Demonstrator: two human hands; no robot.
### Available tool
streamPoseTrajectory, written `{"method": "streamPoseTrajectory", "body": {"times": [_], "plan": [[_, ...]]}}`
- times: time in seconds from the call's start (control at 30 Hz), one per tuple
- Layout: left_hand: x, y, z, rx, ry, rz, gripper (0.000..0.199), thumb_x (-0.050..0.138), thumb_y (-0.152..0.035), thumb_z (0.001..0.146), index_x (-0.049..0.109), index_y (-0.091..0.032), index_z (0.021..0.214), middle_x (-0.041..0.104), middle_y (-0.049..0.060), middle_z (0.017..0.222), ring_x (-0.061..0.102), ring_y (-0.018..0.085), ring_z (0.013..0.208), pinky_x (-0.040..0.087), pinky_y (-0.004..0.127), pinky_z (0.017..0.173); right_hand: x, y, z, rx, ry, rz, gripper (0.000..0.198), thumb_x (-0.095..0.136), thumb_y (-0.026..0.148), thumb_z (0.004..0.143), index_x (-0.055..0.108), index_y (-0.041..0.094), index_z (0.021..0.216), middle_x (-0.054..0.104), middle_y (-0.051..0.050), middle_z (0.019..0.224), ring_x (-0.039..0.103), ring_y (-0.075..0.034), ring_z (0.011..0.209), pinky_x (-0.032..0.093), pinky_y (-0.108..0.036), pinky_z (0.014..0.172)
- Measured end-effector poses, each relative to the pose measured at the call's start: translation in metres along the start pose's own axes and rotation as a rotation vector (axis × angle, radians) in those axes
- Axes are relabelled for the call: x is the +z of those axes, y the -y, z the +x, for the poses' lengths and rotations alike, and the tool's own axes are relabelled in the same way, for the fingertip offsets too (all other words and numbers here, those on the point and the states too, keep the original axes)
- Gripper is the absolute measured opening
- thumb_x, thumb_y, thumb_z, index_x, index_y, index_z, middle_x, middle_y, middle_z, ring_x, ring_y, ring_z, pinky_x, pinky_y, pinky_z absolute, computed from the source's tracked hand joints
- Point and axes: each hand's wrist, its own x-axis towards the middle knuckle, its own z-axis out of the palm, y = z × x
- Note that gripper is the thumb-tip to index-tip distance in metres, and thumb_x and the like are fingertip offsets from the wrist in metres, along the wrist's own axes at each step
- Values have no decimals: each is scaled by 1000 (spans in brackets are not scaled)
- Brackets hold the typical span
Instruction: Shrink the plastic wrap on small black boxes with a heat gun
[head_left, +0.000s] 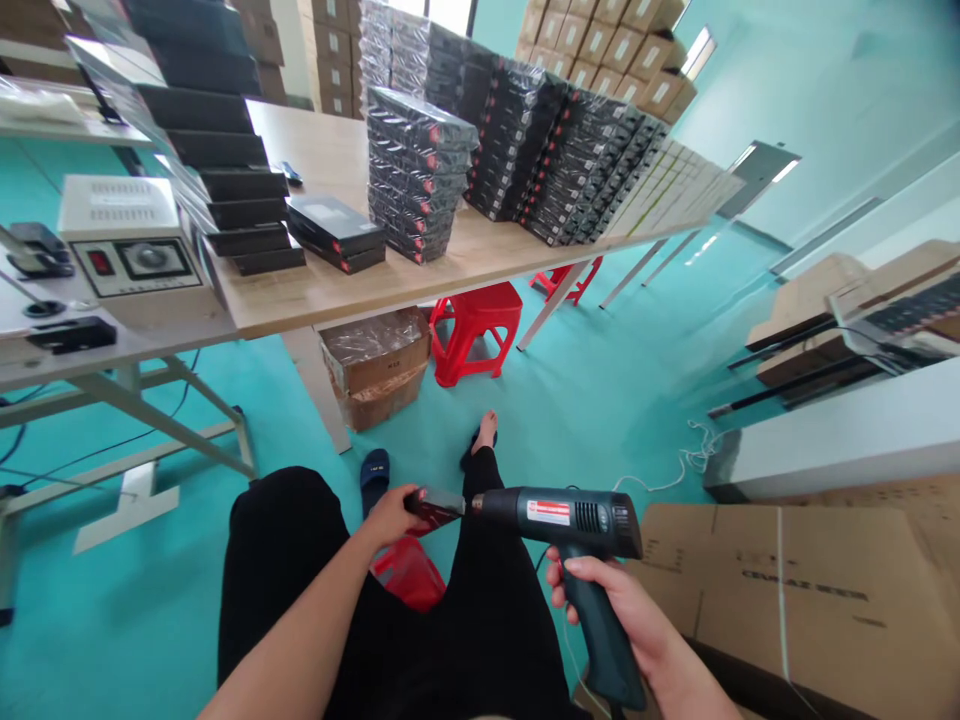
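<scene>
My right hand point(592, 585) grips the handle of a dark heat gun point(577, 520), its fingers wrapped around the grip near the trigger. The gun's nozzle points left, toward a small black and red box point(435, 508). That box is held in my left hand point(394, 515), between thumb and fingers, above my lap. The nozzle tip is close to the box's right end; whether they touch I cannot tell. Behind the box, the red stool seat point(411, 575) shows between my legs.
Ahead, a wooden table point(337, 300) bears stacks of film-wrapped black boxes point(420, 175) and unwrapped boxes point(337, 230). A white control unit point(131, 240) stands at left. Beneath the table are an open carton point(379, 365) and a red stool point(480, 325). Large cartons point(795, 590) sit at my right.
</scene>
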Motion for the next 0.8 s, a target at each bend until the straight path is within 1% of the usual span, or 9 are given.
{"method": "streamPoseTrajectory", "body": {"times": [0.17, 0.3, 0.37, 0.43, 0.53, 0.6, 0.63, 0.7, 0.8], "plan": [[2, 1, 1, -9, 33, -95, 45, 83, -24, 47, 64, -15, 88, 67, 1, 73, 65, 23, 70, 52, 34, 66, 0, -1, 3, 11, -2, 8, 25, 63, 27, 77, 66, 11, 96, 69, -8, 81, 65, -16, 65, 48, -22, 51], [2, -1, -1, 20, 30, -20, 44, 82, -25, 50, 66, -15, 89, 68, 3, 75, 64, 24, 73, 50, 34, 68, 3, -1, 7, 25, -4, 19, 24, 62, 26, 76, 66, 11, 95, 69, -8, 79, 65, -15, 64, 48, -22, 51], [0, -1, -2, 40, 6, 81, 41, 80, -27, 52, 67, -16, 89, 68, 3, 77, 63, 24, 75, 48, 34, 70, 4, -2, 9, 15, -3, 18, 25, 62, 26, 77, 66, 11, 96, 69, -7, 79, 65, -15, 64, 48, -21, 51], [-1, -2, -3, 58, -30, 244, 37, 79, -27, 54, 68, -18, 88, 69, 4, 80, 63, 25, 80, 45, 32, 72, 7, -4, 12, 2, 23, 2, 25, 61, 26, 78, 66, 10, 96, 69, -8, 79, 65, -15, 63, 48, -22, 50], [-1, -2, -3, 81, -53, 513, 30, 76, -27, 58, 70, -22, 87, 70, 4, 86, 62, 26, 87, 40, 31, 75, 16, -9, 18, -1, 117, -39, 26, 60, 25, 78, 65, 9, 98, 70, -9, 80, 66, -16, 63, 49, -22, 50], [0, -1, -2, 86, -51, 591, 28, 75, -26, 60, 70, -24, 87, 70, 4, 88, 62, 26, 89, 39, 30, 76, 24, -12, 23, -5, 169, -58, 27, 60, 24, 78, 65, 9, 99, 70, -10, 81, 66, -17, 63, 49, -23, 51], [0, -1, -2, 78, -52, 579, 28, 75, -25, 59, 70, -24, 87, 70, 4, 89, 62, 26, 90, 39, 30, 76, 27, -13, 25, -9, 182, -58, 27, 60, 24, 78, 65, 9, 99, 70, -10, 81, 66, -17, 64, 50, -23, 51], [0, -1, -1, 37, -47, 452, 32, 76, -22, 56, 69, -23, 87, 71, 3, 87, 63, 25, 89, 41, 30, 75, 29, -14, 27, -19, 187, -33, 26, 61, 23, 78, 65, 9, 99, 70, -10, 81, 66, -17, 64, 50, -23, 51], [-2, -3, 0, -46, -33, 86, 38, 77, -17, 51, 68, -19, 88, 71, 2, 80, 65, 25, 82, 46, 32, 73, 18, -10, 22, -9, 140, 72, 26, 59, 24, 80, 66, 10, 101, 69, -9, 83, 66, -16, 66, 50, -22, 52]]}}
